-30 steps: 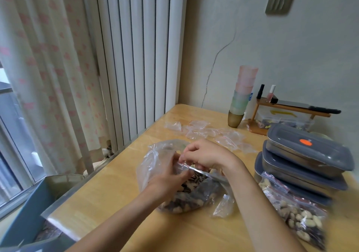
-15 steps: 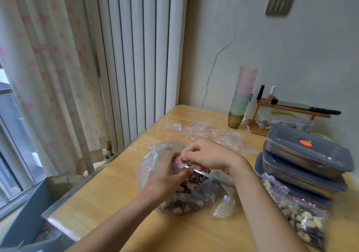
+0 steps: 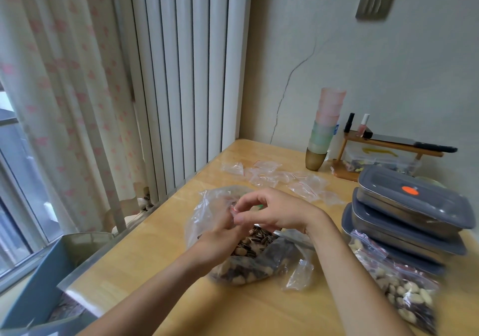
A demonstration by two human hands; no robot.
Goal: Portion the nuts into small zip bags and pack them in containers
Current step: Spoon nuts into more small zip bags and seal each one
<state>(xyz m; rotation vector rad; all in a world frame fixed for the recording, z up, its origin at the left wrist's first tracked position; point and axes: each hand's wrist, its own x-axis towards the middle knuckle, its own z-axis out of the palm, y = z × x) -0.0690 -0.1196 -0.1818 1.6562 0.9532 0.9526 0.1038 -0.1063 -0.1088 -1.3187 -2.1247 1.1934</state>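
A large clear bag of mixed nuts and striped seeds [image 3: 255,260] lies on the wooden table [image 3: 155,263] in front of me. Above it, my left hand [image 3: 220,234] and my right hand [image 3: 274,212] meet and both pinch the red-lined top of a small zip bag [image 3: 234,210], which is mostly hidden by my fingers. Several empty small zip bags [image 3: 274,177] are scattered farther back. A filled zip bag of nuts [image 3: 399,284] lies at the right, beside three stacked grey-lidded containers [image 3: 412,206].
A stack of pastel cups [image 3: 324,131] and a small wooden shelf [image 3: 388,145] with bottles stand against the back wall. A radiator [image 3: 181,76] and curtain line the left side. A blue bin [image 3: 39,284] sits below the table's left edge.
Both hands have lifted slightly off the big bag. My right fingers have moved left along the small bag's top to its left end, where both hands now pinch.
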